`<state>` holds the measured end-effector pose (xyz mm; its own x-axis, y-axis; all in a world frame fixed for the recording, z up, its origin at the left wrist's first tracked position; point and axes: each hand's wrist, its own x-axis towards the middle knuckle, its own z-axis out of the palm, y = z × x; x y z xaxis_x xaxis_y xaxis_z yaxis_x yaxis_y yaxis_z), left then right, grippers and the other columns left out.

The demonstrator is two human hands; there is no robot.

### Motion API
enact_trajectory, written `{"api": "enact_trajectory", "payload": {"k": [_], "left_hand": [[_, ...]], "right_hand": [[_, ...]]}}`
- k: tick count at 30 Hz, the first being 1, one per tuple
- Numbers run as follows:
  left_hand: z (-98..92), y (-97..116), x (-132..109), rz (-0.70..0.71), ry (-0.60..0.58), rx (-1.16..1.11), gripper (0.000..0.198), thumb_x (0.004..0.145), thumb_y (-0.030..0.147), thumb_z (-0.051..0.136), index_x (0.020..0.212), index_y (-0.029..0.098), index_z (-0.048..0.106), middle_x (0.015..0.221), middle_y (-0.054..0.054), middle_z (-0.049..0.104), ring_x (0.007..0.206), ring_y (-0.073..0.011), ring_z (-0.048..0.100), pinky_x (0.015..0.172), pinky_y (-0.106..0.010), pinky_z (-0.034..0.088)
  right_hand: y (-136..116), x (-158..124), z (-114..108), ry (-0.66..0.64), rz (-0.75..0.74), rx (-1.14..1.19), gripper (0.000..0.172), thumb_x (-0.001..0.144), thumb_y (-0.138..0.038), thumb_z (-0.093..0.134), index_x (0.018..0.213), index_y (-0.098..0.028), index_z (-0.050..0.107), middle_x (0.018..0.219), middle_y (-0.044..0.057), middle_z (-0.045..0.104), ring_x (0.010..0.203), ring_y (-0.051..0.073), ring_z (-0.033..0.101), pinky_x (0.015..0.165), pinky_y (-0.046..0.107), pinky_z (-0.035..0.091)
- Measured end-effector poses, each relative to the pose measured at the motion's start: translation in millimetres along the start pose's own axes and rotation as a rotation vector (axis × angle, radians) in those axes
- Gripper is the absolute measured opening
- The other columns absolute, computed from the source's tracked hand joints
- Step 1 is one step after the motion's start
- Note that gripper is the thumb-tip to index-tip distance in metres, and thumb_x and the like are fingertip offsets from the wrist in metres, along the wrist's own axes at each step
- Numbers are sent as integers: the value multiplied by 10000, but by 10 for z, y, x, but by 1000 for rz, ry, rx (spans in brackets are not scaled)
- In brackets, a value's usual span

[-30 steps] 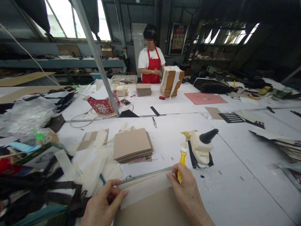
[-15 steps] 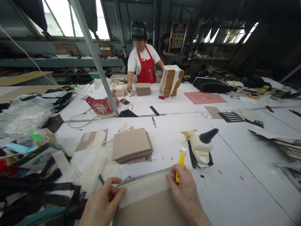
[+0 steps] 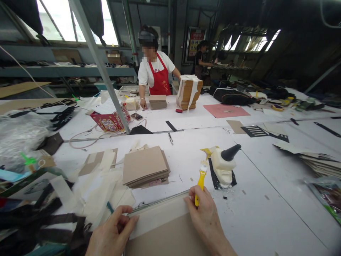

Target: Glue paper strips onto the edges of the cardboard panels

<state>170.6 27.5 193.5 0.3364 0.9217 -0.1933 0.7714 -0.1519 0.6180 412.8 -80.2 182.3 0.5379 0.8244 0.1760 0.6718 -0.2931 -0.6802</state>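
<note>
My right hand (image 3: 204, 217) is closed round the handle of a yellow brush (image 3: 200, 179), bristles pointing away from me, while its fingers press the right end of a white paper strip (image 3: 160, 217). That strip lies along the far edge of a brown cardboard sheet (image 3: 170, 240) at the table's near edge. My left hand (image 3: 113, 233) pinches the strip's left end against the board. A thin metal ruler (image 3: 160, 200) lies just beyond the strip.
A stack of brown cardboard squares (image 3: 145, 166) sits ahead, a white glue bottle with a black nozzle (image 3: 223, 164) to the right. Black straps and paper scraps (image 3: 53, 209) pile at left. A person in a red apron (image 3: 156, 76) works across the table beside a bundled stack (image 3: 188, 93).
The view has swung slightly right and up. My hands stay on the strip. The person in the red apron has leaned to the left, one hand down on the table.
</note>
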Motion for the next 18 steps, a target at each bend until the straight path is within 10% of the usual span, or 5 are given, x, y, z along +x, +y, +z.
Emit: {"api": "enact_trajectory", "payload": {"k": [10, 14, 18], "left_hand": [[42, -70, 1, 98, 94, 184, 292, 769, 518, 530, 906, 264, 578, 673, 46, 640, 582, -130, 628, 519, -206, 476], [104, -68, -45, 495, 329, 354, 210, 840, 354, 486, 996, 280, 605, 988, -23, 640, 873, -157, 641, 737, -238, 521], [180, -14, -94, 856, 308, 539, 468, 749, 42, 391, 1075, 297, 608, 1086, -11, 641, 973, -147, 610, 840, -233, 500]], "right_hand": [[40, 0, 28, 28, -3, 29, 90, 800, -152, 511, 800, -223, 455, 796, 6, 527, 765, 182, 529, 659, 288, 422], [138, -20, -21, 119, -43, -20, 68, 817, -169, 495, 850, -224, 473, 816, 20, 557, 774, 196, 543, 669, 310, 443], [62, -107, -100, 197, -239, -22, 217, 841, -101, 429, 1014, -213, 498, 986, 85, 623, 960, 235, 560, 807, 383, 464]]}}
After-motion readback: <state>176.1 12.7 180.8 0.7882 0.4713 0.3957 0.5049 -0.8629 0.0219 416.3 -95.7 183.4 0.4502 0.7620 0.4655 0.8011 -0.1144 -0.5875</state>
